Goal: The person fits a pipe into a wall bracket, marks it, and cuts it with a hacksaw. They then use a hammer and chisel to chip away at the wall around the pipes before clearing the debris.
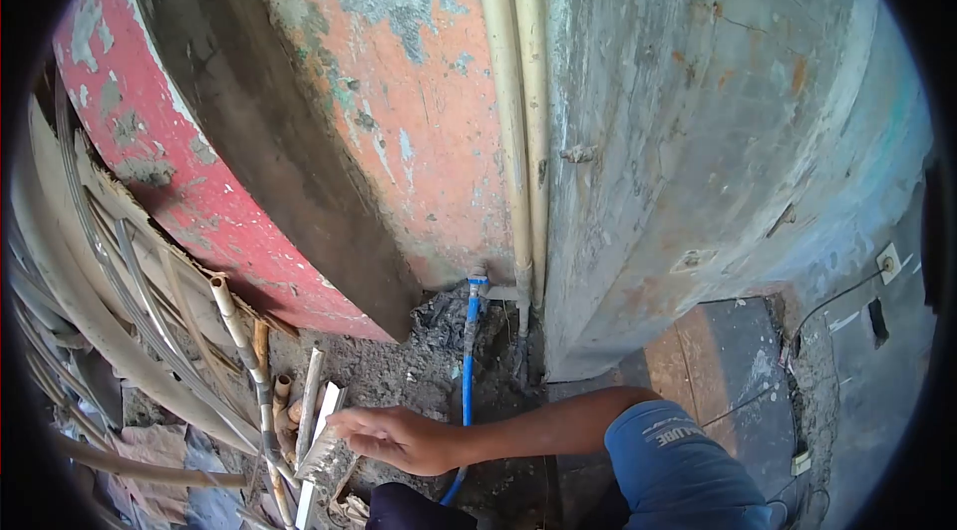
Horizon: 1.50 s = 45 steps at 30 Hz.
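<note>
Head: half-open right hand [397,436] by white strip [327,408]

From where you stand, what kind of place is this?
Probably a worn-out corner of an old building: the orange wall with peeling paint, two long cream pipes and a thin blue tube show it.

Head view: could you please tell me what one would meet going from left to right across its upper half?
Red painted band, dark brown strip, peeling orange wall, two cream pipes, grey wall.
</note>
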Available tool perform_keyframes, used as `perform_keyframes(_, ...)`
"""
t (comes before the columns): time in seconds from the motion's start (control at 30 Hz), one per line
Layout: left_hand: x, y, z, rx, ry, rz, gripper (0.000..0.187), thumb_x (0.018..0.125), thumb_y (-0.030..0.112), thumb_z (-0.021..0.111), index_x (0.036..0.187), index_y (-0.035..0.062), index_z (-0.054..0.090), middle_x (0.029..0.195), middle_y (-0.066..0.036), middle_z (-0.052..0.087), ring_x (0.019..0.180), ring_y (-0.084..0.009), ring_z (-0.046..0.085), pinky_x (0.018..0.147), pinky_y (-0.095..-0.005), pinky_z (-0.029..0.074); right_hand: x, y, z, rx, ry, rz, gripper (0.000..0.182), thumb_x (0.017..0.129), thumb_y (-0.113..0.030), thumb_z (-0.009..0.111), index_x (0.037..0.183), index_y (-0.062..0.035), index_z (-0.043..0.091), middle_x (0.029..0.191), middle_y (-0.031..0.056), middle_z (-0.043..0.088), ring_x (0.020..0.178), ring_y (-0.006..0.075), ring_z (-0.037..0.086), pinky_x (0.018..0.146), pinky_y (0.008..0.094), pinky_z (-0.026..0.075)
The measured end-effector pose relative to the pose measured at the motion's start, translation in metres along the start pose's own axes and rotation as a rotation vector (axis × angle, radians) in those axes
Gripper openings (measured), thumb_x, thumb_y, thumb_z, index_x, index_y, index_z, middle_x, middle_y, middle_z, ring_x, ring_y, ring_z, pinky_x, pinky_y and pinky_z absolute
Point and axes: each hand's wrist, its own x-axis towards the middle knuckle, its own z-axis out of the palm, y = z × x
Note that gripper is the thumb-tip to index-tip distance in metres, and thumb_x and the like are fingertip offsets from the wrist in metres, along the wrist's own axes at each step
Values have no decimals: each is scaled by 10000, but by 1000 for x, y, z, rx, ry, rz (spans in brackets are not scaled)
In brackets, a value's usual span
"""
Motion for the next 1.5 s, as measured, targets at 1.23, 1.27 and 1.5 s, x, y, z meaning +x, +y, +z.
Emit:
perform_keyframes(1.23,459,-144,260,558,-262,154,320,754,120,774,1025,-7,661,836,-97,696,704,-139,629,668,-295,516,-127,235,-192,-403,1642,452,253,957,-159,412,945,24,587,665,104,619,594,238,609,610,358,492)
perform_keyframes(1.27,458,-142,257,552,-296,207,317,765,122,767,1035,-5,659,849,-90,694,710,-133,624,674,-293,516,-129,233,-190,-395,1614,448,251,951,-144,418,1002,37,584,697,118,630,650,264,620,661,367,495)
perform_keyframes(1.5,473,-144,246,406,-453,143,282,783,71,757,1029,3,637,913,-42,674,798,-104,612,716,-272,516,-132,214,-166,-517,1516,333,332,935,-86,436,1220,57,529,887,174,661,863,287,645,822,379,489)
